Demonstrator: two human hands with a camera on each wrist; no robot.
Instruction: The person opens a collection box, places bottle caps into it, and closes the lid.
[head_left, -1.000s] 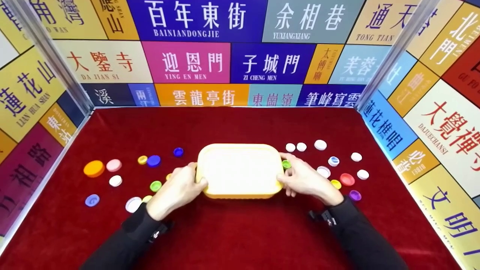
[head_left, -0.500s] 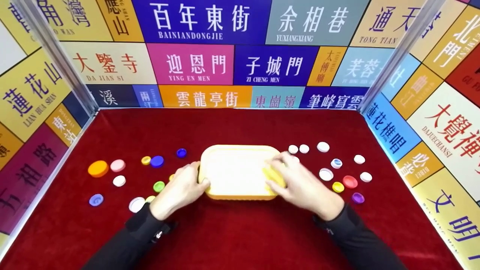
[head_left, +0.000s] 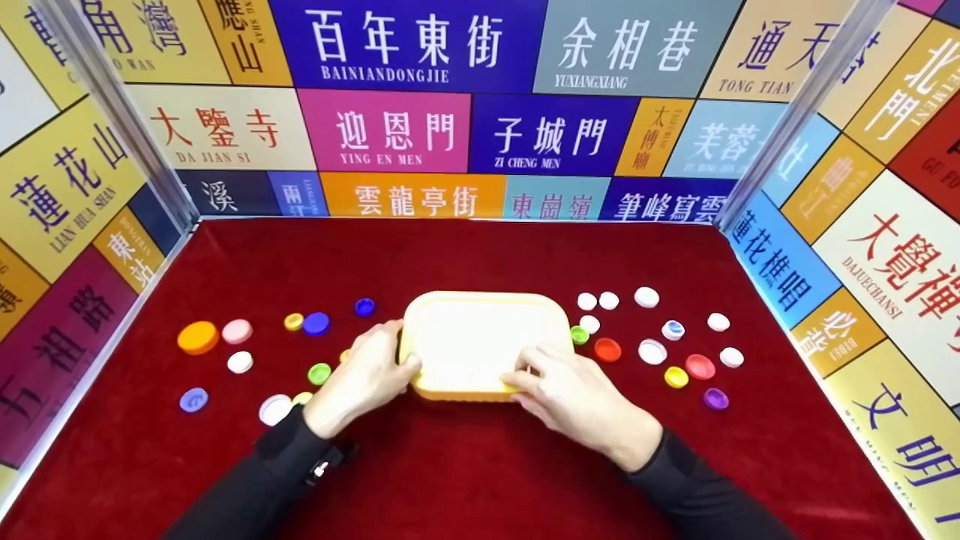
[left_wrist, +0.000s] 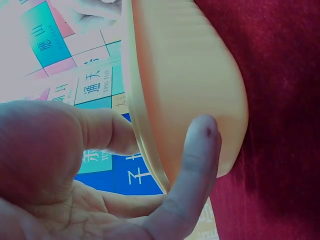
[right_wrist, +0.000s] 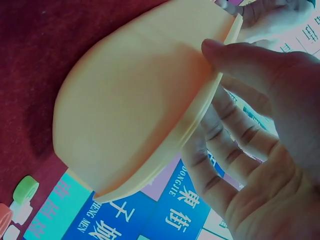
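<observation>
A yellow plastic box [head_left: 457, 345] with rounded corners and a bright whitish top sits midway between my hands. My left hand [head_left: 367, 375] grips its left side, with the thumb at the front left corner. In the left wrist view one finger lies against the box's yellow wall. At the front edge, right of the middle, my right hand [head_left: 574, 394] pinches the rim. The right wrist view has its thumb [right_wrist: 235, 52] on the wall just under the rim and the other fingers on the upper side. The inside of the box is hidden.
Bottle caps lie on the red cloth [head_left: 480, 465] on both sides: an orange cap [head_left: 198, 337] and others left, a red cap [head_left: 607, 349], a green cap [head_left: 579, 335] and several white ones right. Printed panels [head_left: 390, 131] wall the back and sides.
My right hand has let go of the box's right side and moved left to its front edge, uncovering the green, red and white caps there. The left hand keeps its grip.
</observation>
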